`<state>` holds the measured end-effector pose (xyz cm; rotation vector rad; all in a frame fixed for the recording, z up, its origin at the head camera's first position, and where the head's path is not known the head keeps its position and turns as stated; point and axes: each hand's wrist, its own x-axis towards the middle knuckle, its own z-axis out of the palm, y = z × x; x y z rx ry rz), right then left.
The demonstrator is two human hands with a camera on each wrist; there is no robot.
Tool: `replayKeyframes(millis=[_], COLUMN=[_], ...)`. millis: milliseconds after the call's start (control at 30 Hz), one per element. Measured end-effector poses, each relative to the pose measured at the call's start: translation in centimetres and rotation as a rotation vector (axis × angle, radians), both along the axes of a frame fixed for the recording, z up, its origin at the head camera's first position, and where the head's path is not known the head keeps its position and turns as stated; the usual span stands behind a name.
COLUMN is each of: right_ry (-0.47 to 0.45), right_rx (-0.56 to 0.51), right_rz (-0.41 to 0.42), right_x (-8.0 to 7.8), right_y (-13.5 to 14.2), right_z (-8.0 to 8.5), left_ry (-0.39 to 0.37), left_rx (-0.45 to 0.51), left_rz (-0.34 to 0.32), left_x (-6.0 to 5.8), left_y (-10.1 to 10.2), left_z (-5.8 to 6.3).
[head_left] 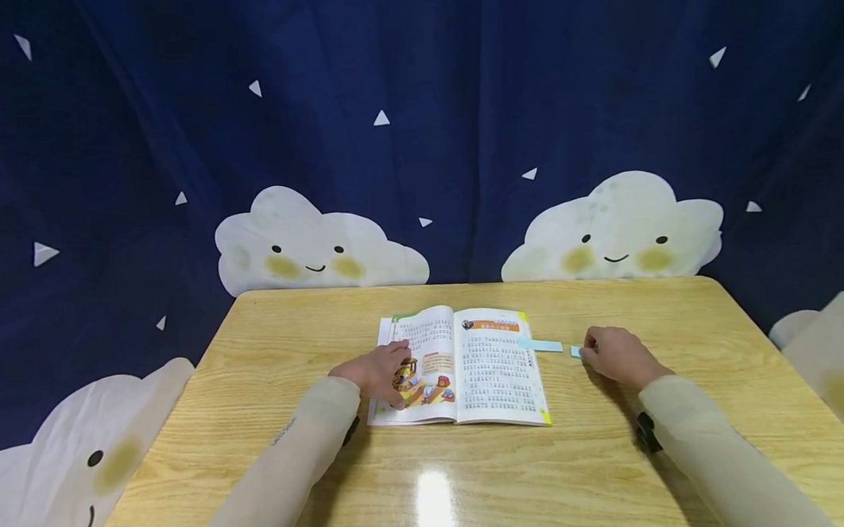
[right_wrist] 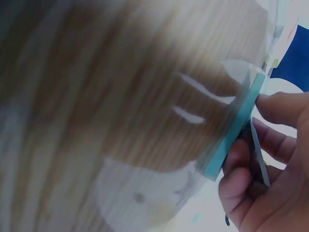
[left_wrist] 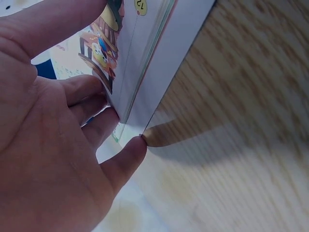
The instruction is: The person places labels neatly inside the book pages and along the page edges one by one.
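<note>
An open book (head_left: 500,371) lies on the table, printed text on both pages and a coloured picture low on the left page. My left hand (head_left: 380,370) rests on the left page, its fingers spread. In the left wrist view, the little finger (left_wrist: 126,159) touches the book's outer edge. A light blue strip (head_left: 548,346) lies over the right page's outer edge and sticks out rightward. Just right of it, my right hand (head_left: 618,356) pinches a second light blue strip (right_wrist: 234,128), mostly hidden in the head view. A thin pale strip (right_wrist: 259,154) shows between the curled fingers.
The wooden table (head_left: 496,482) carries the book and strips, with a bright reflection near its front. Behind it hangs a dark blue curtain (head_left: 429,136) with white triangles and smiling clouds. Each wrist bears a dark device.
</note>
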<state>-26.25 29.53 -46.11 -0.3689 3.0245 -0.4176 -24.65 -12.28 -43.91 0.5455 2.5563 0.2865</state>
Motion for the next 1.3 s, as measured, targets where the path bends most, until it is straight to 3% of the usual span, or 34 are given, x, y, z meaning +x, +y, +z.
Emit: replayKeyframes(millis=[533,833,1300], right_ry=[-0.012,0.044,-0.031], right_rx=[-0.025,-0.044,-0.048], right_rz=[-0.05,-0.043,-0.047], right_x=[-0.4,-0.4,-0.1], right_y=[-0.7,-0.9,-0.4], right_z=[0.4,0.8,1.1], left_ry=[0.002,0.012,0.003], left_rx=[0.003,0.015,0.01], left_rz=[0.005,0.013,0.015], left_x=[0.1,0.0,0.2], left_y=[-0.1,-0.1,0.2], left_z=[0.2,0.4,0.3])
